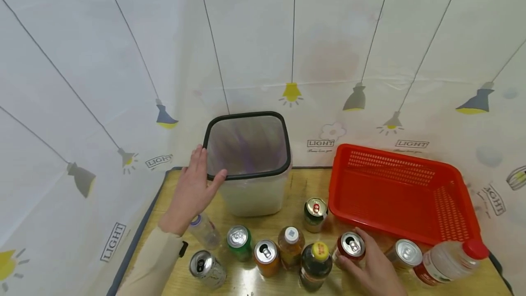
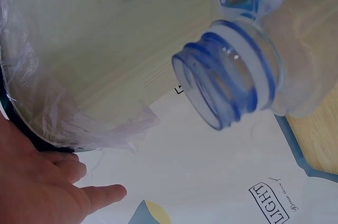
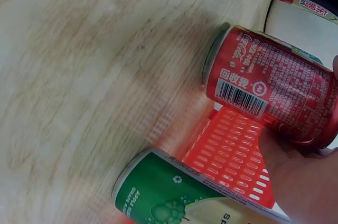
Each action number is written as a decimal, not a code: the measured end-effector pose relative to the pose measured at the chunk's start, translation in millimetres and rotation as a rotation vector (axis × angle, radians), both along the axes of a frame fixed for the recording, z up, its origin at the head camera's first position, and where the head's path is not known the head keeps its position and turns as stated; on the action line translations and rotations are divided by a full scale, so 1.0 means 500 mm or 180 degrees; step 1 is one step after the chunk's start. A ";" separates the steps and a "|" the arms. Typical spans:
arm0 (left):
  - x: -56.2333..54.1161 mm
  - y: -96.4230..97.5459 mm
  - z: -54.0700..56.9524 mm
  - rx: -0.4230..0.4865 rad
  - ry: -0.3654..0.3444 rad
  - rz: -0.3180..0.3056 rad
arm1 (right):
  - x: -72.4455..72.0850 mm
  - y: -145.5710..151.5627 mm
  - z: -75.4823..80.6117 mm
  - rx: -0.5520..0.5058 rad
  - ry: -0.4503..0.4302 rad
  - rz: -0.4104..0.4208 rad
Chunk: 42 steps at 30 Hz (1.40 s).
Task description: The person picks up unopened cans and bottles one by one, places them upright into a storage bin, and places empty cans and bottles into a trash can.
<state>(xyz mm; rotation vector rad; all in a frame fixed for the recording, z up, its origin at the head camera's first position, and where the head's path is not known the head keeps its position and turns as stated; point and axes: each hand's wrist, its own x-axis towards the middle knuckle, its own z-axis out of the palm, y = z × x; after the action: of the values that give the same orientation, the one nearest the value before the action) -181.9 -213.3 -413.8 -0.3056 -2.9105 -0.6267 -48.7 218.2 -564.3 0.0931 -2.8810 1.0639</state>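
Note:
My left hand rests on the left side of a translucent bin with a black rim, its fingers straight and spread near the rim. In the left wrist view the bin has a thin plastic liner inside. My right hand grips a red Coca-Cola can from its right side, thumb and fingers around it. The can's top is opened. In the right wrist view the red can is close over the wooden table, with a green apple-drink can beside it.
A red plastic basket stands at the back right. Bottles and cans line the front: clear bottle, silver can, green can, orange can, tea bottle, dark bottle, dark can, silver-topped can, red-capped bottle.

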 end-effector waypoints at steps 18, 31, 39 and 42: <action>-0.001 0.001 0.003 0.0004 -0.0017 0.0001 | 0.004 0.004 0.074 0.0170 0.0452 -0.0003; -0.006 0.003 0.007 -0.0034 -0.0003 -0.0049 | -0.010 0.006 0.255 0.0139 0.0977 -0.0043; -0.003 0.000 0.004 -0.0066 0.0003 -0.0024 | -0.075 -0.038 0.345 0.0020 0.1428 0.0231; -0.003 0.002 0.004 -0.0063 -0.0007 -0.0026 | -0.108 -0.062 0.371 -0.0047 0.1616 0.0425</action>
<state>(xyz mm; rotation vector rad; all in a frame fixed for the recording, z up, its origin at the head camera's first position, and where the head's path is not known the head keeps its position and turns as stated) -183.2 -212.4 -411.5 -0.3197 -2.9204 -0.6002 -102.5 186.9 -378.9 0.4848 -2.4334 0.9159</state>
